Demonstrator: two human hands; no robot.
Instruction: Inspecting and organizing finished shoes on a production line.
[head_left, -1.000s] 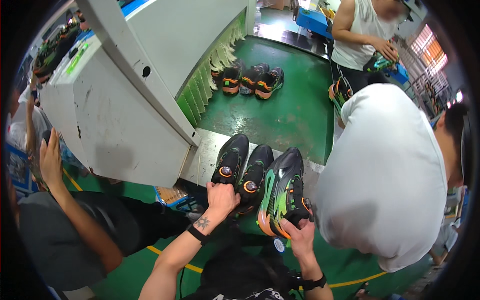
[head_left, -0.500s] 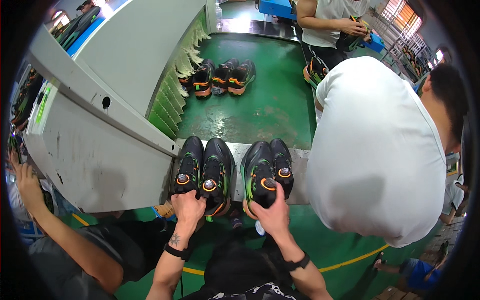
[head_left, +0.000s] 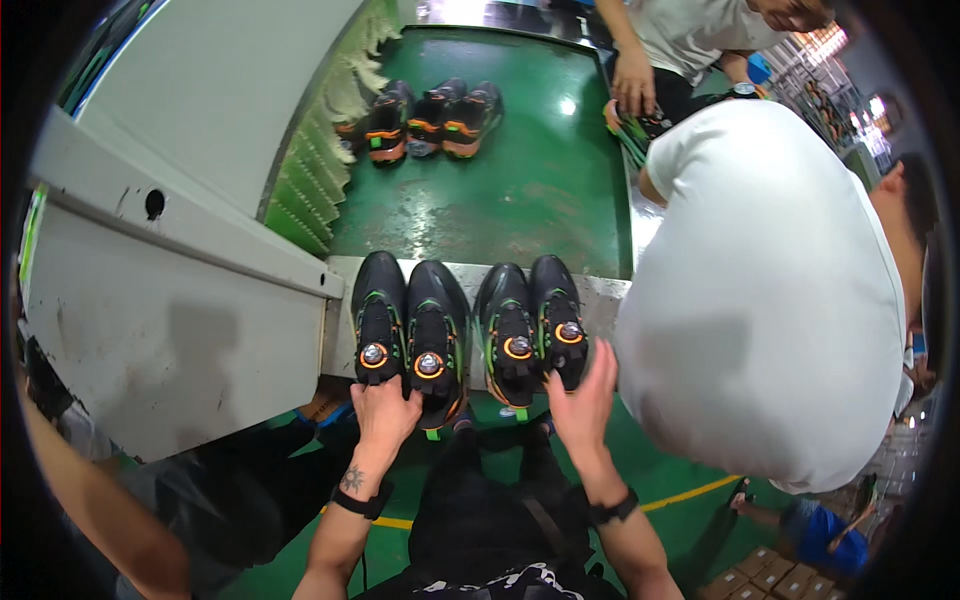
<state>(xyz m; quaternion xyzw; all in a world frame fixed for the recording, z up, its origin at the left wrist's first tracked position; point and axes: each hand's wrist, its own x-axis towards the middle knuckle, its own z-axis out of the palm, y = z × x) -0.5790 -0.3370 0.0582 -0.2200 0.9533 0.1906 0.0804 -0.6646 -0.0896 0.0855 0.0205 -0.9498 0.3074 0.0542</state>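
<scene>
While the left hand grips the heels of the left pair of black sneakers, the right hand clasps the right pair, all toe-out on the conveyor's near metal lip. Beyond lies open green belt, with three more sneakers far left.

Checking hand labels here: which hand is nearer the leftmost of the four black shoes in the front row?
Left. The left hand grips the heels right at the leftmost shoe; the right hand is at the right-hand pair, two shoes away.
</scene>
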